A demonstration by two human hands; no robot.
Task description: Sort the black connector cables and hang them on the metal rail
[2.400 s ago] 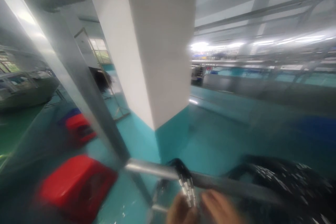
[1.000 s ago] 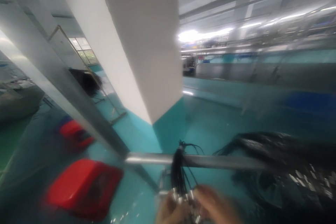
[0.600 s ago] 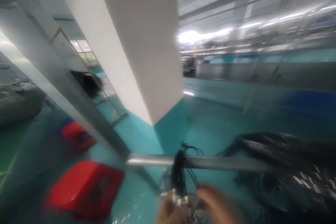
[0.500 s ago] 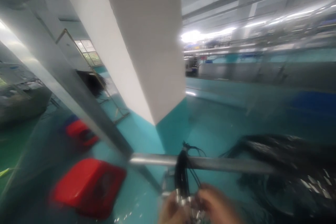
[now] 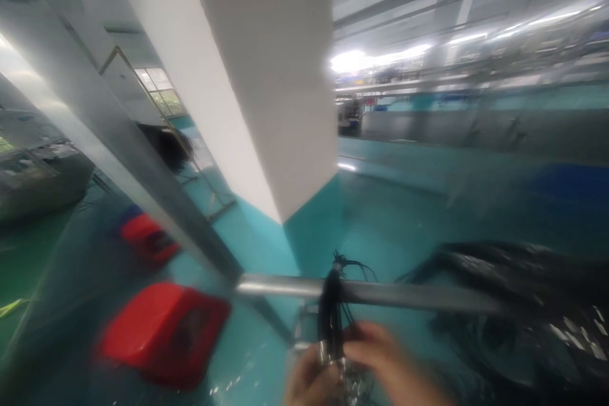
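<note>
A bundle of black cables (image 5: 329, 314) hangs over a metal rail, with shiny silver ends at its lower part. My left hand (image 5: 314, 375) is closed around the silver ends at the bottom of the bundle. From the right, my right hand (image 5: 375, 350) reaches in with bent fingers closed on the cables, just above the left hand. Thin loose cable ends stick out above the rail. Blur hides the exact fingertip contact and the shape of the silver parts.
The metal rail (image 5: 285, 285) joins a slanted metal post (image 5: 157, 171). Left of it stand a red plastic stool (image 5: 143, 323) and another red stool (image 5: 145, 235). More black cables (image 5: 504, 273) hang at the right. A white pillar (image 5: 280, 89) rises ahead.
My right hand has shifted left and slightly up, closer against the cable bundle. My left hand stays at the silver ends.
</note>
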